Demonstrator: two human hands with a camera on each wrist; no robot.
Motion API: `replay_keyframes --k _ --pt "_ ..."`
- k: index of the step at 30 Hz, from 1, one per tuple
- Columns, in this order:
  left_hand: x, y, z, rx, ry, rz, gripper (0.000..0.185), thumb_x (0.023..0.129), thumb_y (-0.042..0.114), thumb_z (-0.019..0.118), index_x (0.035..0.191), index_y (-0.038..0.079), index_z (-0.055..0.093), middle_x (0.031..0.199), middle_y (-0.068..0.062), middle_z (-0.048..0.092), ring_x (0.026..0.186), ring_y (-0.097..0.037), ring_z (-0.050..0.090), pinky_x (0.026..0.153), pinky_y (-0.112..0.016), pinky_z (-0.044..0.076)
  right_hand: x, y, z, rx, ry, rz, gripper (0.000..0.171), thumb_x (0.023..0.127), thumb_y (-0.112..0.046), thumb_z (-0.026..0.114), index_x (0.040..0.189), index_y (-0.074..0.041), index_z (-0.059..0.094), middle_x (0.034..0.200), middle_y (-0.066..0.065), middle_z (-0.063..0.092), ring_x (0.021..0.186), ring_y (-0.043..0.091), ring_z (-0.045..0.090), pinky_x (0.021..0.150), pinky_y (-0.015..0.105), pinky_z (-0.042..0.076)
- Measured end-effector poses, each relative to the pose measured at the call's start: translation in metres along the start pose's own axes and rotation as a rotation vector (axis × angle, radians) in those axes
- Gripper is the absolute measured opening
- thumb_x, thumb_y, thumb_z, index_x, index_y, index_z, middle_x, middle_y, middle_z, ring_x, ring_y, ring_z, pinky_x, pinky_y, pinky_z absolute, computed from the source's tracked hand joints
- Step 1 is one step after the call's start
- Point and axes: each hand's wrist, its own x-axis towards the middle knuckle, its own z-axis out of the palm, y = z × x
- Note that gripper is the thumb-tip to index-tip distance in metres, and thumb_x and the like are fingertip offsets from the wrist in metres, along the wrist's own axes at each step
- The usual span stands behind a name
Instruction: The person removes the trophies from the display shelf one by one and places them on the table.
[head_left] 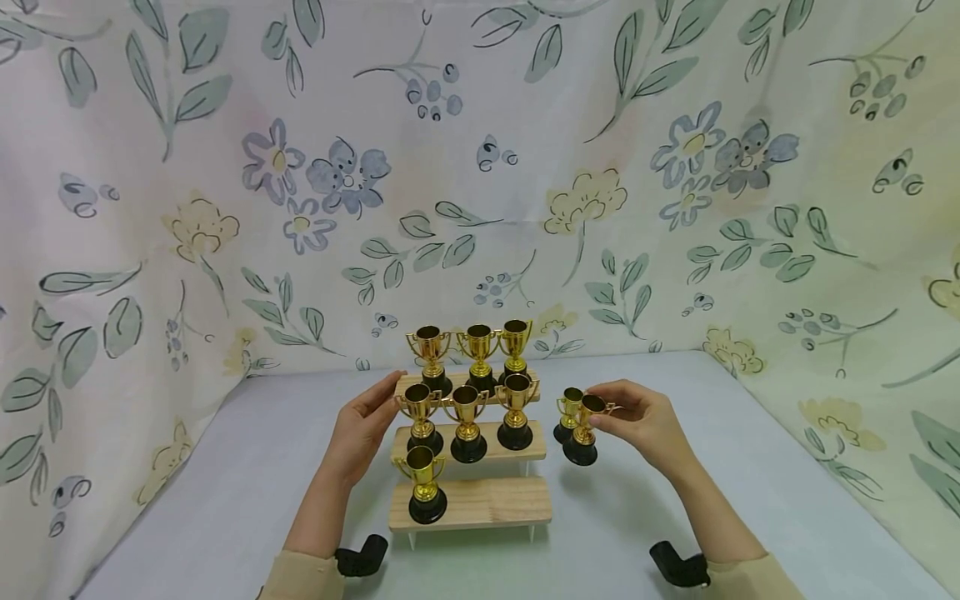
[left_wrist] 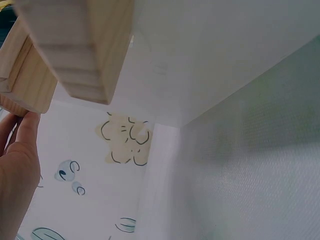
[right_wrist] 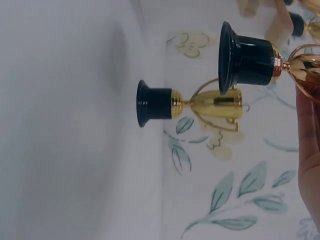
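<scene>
My right hand (head_left: 641, 419) pinches a small gold trophy cup (head_left: 589, 431) with a black base, upright and to the right of the stand. In the right wrist view the held trophy (right_wrist: 255, 59) has its base raised off the table. Behind it a second trophy (head_left: 567, 408) stands on the table, partly covered by the held one. My left hand (head_left: 362, 435) rests at the left side of the three-tier wooden stand (head_left: 510, 504), fingers against the top shelf's end. The left wrist view shows the fingers (left_wrist: 27, 131) touching the wood from below.
Three trophies (head_left: 480, 343) line the top shelf and three more (head_left: 468, 404) the middle one. A single trophy (head_left: 424, 475) stands at the left of the bottom shelf. Behind the white table (head_left: 285, 417) hangs a floral cloth (head_left: 480, 208).
</scene>
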Motion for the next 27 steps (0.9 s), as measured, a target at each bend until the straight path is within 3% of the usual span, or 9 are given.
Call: replay_keyframes --k 18,27 --pt "0.001 -0.003 -0.001 -0.011 0.004 0.006 0.059 0.101 0.014 0.055 0.154 0.004 0.032 0.162 -0.012 0.03 0.124 0.014 0.05 0.105 -0.006 0.042 0.002 0.028 -0.024 -0.04 0.087 0.069 0.035 0.084 -0.01 0.078 0.116 0.001 0.068 0.101 -0.026 0.068 0.088 -0.001 0.069 0.076 0.016 0.06" --pt "0.001 -0.002 -0.001 -0.01 0.011 -0.009 0.058 0.101 0.013 0.054 0.154 0.006 0.033 0.161 -0.008 0.032 0.146 -0.01 0.037 0.106 -0.007 0.042 0.005 0.04 -0.027 -0.099 0.103 0.13 0.037 0.085 -0.016 0.078 0.118 -0.001 0.068 0.102 -0.028 0.066 0.09 -0.009 0.066 0.079 0.012 0.057"
